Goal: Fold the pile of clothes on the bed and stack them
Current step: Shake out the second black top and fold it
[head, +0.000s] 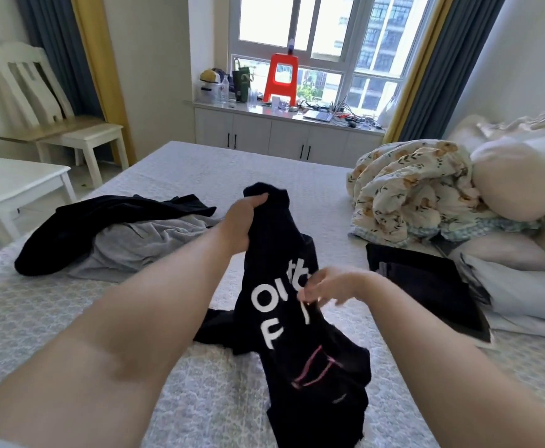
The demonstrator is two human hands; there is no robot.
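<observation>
Black cotton T-shirt with white lettering [284, 286] is held bunched above the grey quilted bed [200, 169], gripped at its top by the left hand [242, 221]; the right hand [326, 286] is blurred (its grip cannot be told). Soft, light and limp, it is best taken at the shoulders.

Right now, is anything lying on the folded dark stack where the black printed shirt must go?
Nothing visible lies on the folded dark stack; bare bedspread separates it from the black printed shirt.
</observation>
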